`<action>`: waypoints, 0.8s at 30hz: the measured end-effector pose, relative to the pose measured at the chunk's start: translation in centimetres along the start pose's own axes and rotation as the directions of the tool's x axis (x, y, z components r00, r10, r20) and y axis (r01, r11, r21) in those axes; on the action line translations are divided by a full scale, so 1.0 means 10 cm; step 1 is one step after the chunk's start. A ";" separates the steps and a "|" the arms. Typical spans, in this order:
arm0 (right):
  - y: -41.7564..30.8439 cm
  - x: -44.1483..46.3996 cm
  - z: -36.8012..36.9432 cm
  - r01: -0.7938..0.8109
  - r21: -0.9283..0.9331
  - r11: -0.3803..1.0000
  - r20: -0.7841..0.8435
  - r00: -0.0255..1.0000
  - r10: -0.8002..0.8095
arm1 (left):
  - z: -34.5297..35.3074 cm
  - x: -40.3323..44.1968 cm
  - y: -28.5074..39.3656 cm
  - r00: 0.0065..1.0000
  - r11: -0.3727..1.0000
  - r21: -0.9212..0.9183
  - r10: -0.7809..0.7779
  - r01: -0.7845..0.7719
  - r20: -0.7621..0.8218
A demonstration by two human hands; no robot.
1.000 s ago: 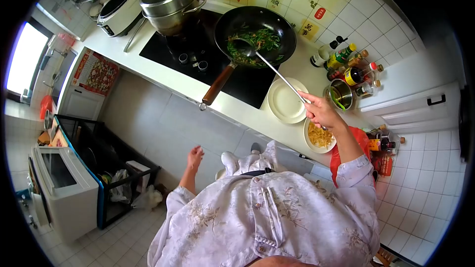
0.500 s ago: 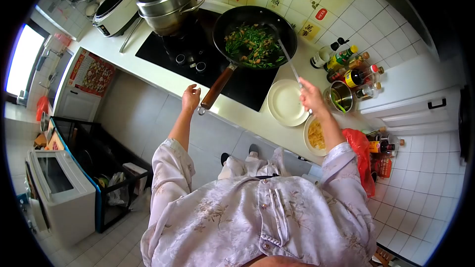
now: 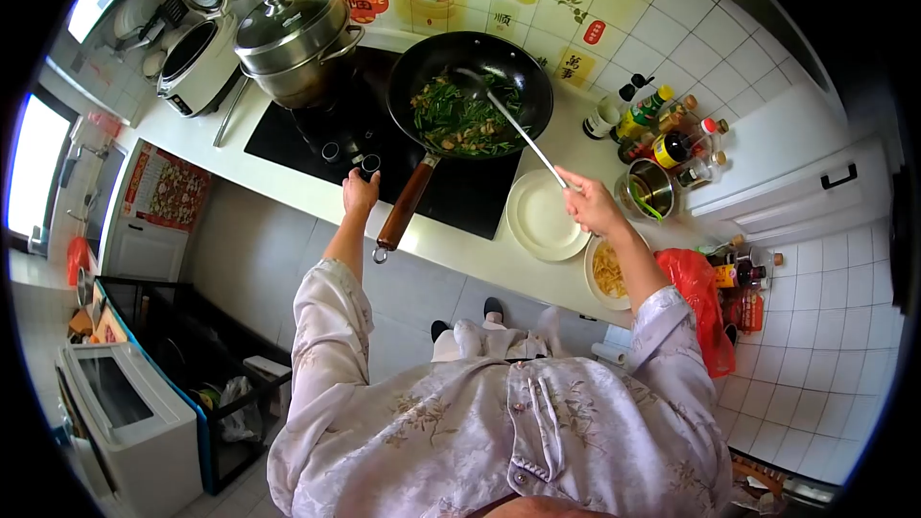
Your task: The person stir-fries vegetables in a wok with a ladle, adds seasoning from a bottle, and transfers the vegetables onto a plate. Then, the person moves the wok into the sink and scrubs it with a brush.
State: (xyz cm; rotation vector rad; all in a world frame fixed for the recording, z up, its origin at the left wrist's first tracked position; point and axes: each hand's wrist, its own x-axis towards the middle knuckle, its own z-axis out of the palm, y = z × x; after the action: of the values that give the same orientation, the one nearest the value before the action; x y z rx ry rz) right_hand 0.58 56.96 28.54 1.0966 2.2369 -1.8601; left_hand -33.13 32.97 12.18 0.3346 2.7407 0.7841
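Note:
My right hand [image 3: 593, 205] is closed around the metal handle of a long spatula [image 3: 523, 134], its head down in the black wok [image 3: 532, 79]. Chopped green vegetables with small brown pieces [image 3: 460, 120] lie in the wok. The wok sits on the black cooktop [image 3: 470, 194], its wooden handle [image 3: 408, 201] pointing toward me. Left of that handle, my left hand [image 3: 360, 196] has its fingertips at a round stove knob [image 3: 370, 164] on the cooktop's front edge. A second knob [image 3: 331, 152] is beside it.
A lidded steamer pot [image 3: 297, 48] stands on the cooktop's left, beside an open rice cooker [image 3: 197, 72]. To the right are a white plate [image 3: 542, 221], a bowl of yellow food [image 3: 609, 273], a metal pot [image 3: 649, 187], several bottles [image 3: 667, 139] and a red bag [image 3: 696, 297].
My left hand has moved forward from beside the wok handle's end to the stove knob. The spatula head has shifted left in the wok. The view has tilted slightly upward.

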 end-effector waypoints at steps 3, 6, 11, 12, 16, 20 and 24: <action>0.08 0.26 -0.01 0.155 0.013 0.988 -0.173 0.973 -0.150 | 0.01 0.08 0.02 0.998 0.999 -0.022 0.039 -0.038 0.050; -0.01 0.25 0.23 0.029 0.071 0.997 -0.160 0.987 -0.017 | -0.03 0.05 0.11 0.999 0.998 -0.035 0.052 -0.052 0.010; -0.15 -0.38 0.37 0.022 -0.074 0.997 0.005 1.000 -0.021 | -0.04 0.07 0.16 0.976 0.983 0.074 0.175 -0.166 -0.128; -0.17 -0.48 0.39 0.014 -0.037 0.999 0.057 0.998 -0.012 | -0.05 0.08 0.16 0.976 0.983 0.072 0.176 -0.167 -0.127; -0.16 -0.34 0.43 0.011 -0.068 0.998 0.096 0.995 -0.004 | -0.13 0.07 0.21 0.967 0.963 0.121 0.247 -0.239 -0.056; 0.01 0.08 0.33 0.073 -0.122 0.990 -0.039 0.996 -0.079 | -0.10 0.16 0.21 0.934 0.919 0.182 0.358 -0.351 -0.009; 0.04 0.34 0.17 0.248 -0.147 0.958 -0.160 0.949 -0.271 | -0.21 0.20 0.14 0.855 0.827 0.221 0.498 -0.518 0.143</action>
State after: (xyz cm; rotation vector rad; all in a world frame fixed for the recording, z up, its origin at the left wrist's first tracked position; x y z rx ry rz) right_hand -2.40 57.19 26.17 1.0295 2.6768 -1.7360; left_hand -35.46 33.72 14.32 1.1656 2.6968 0.5086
